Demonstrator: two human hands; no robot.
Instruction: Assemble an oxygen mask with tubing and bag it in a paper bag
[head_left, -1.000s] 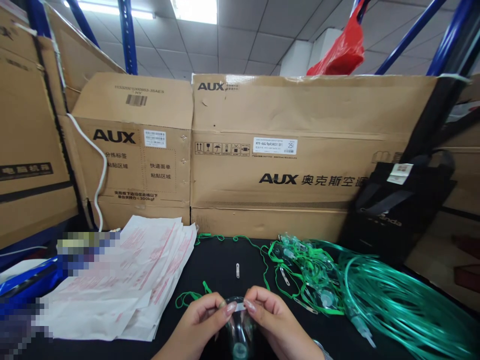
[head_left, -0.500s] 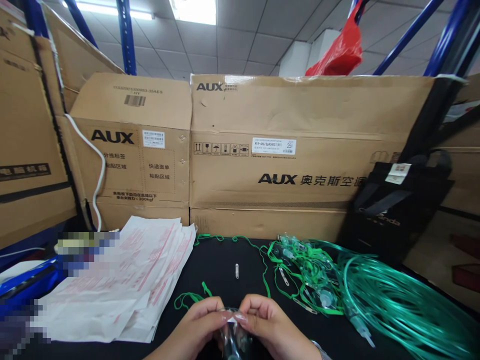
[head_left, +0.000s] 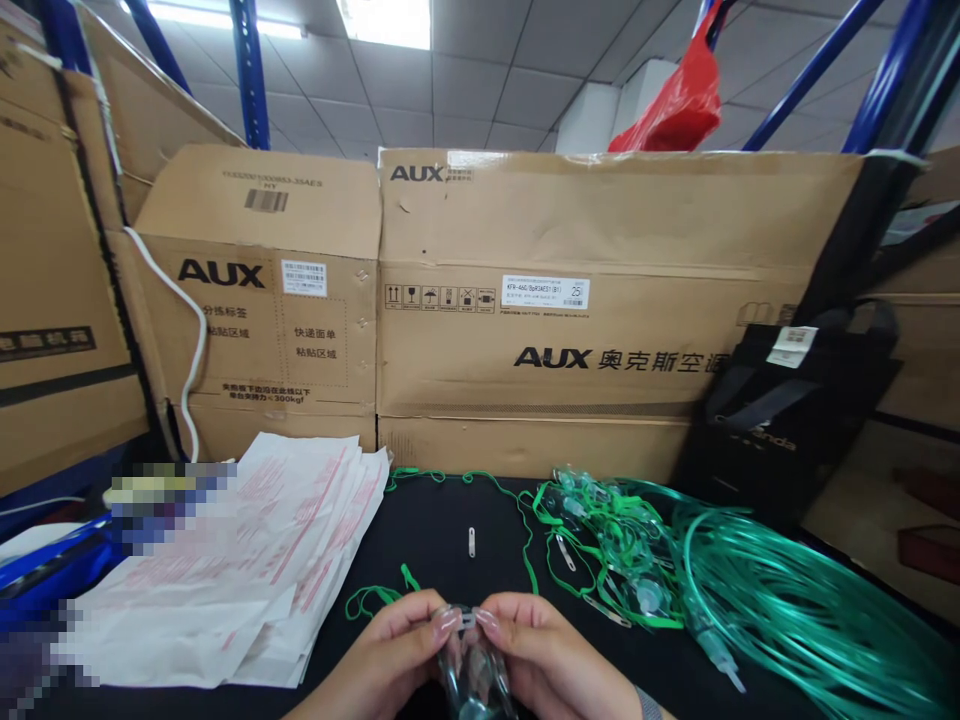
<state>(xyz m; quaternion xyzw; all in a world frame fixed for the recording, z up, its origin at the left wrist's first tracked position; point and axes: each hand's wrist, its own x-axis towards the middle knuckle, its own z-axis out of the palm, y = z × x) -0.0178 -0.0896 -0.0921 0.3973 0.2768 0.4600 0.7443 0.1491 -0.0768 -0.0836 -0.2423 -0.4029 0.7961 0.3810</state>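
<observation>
A clear plastic mask (head_left: 476,680) is held at its top edge between both hands, near the bottom centre. A small metal strip (head_left: 467,620) lies across that edge. My left hand (head_left: 409,640) pinches the mask and one end of the strip between thumb and fingers. On the other side, my right hand (head_left: 529,640) pinches it the same way. Ahead of the hands a loose metal strip (head_left: 472,542) lies on the black table surface (head_left: 439,515). Green elastic cord (head_left: 371,598) lies just beyond my left hand.
White printed bags (head_left: 225,570) are stacked at left. Tangled clear masks with green cords (head_left: 630,545) and coiled green tubing (head_left: 795,590) lie at right. Cardboard boxes (head_left: 600,230) stand behind, with a black bag (head_left: 780,430) at the right.
The thumbs have moved slightly apart, and the metal strip between them now shows. The mask's upper part is more in view. The whole view has shifted a little.
</observation>
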